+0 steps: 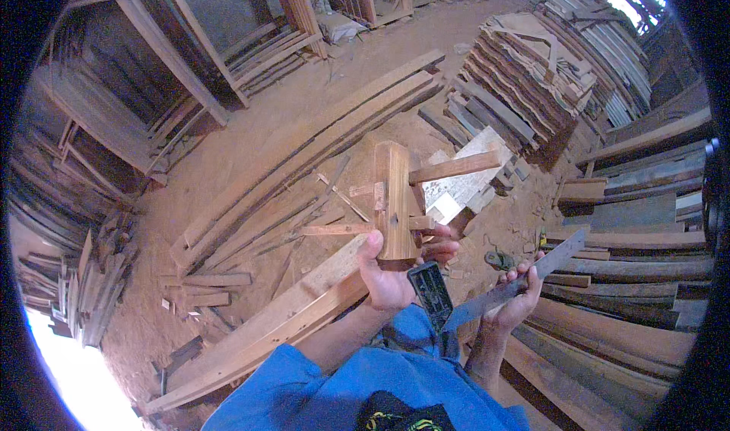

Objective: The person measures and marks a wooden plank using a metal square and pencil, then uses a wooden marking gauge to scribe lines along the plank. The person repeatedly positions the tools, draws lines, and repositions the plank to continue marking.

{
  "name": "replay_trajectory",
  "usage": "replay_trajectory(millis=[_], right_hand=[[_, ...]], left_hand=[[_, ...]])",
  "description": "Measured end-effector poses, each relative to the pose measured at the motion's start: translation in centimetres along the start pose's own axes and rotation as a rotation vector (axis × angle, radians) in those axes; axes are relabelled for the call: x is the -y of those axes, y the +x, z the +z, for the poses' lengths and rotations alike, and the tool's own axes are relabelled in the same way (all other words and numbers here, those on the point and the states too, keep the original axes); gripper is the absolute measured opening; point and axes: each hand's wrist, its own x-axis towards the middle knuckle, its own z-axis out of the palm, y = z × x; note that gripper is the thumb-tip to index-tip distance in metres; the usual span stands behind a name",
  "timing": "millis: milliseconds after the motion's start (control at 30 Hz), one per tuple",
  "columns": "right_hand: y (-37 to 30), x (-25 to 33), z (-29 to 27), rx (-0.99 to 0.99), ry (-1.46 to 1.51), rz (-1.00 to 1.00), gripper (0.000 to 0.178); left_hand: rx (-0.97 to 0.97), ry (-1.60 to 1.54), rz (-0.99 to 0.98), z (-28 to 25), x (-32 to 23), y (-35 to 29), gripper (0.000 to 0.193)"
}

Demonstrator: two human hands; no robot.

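Observation:
A short, thick block of light brown wood (393, 195) stands on end in my left hand (391, 283). My left thumb presses its near left edge, and the fingers curl behind its lower right side. My right hand (518, 298) grips the metal blade of a try square (487, 299), which slants up to the right. Its black stock (431, 292) lies between my hands, close to the left palm. Narrow wooden bars (456, 167) show on both sides of the block; whether they join it, I cannot tell.
Beneath my left forearm runs a long timber beam (258, 336). More long beams (319, 153) lie across the dusty floor ahead. Stacked boards (525, 73) rise at the far right, with planks (631, 256) along the right side. Wooden frames (175, 43) lean at the far left.

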Motion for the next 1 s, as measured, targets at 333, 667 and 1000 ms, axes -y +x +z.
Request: replay_trajectory(millis=[333,667,1000], right_hand=[[-5.8,-4.1,-0.4,0.498,-0.549,-0.162,0.070],[-5.0,-1.1,1.5,0.160,-0.395,-0.508,0.081],[-4.4,-2.4,-0.9,-0.047,-0.675,-0.768,0.088]], left_hand=[[0.036,-0.138,0.182,-1.4,0.6,2.6,0.076],[-0.079,0.095,0.027,0.4,-0.7,1.3,0.084],[0.144,0.056,-0.103,-0.1,-1.3,0.2,0.079]])
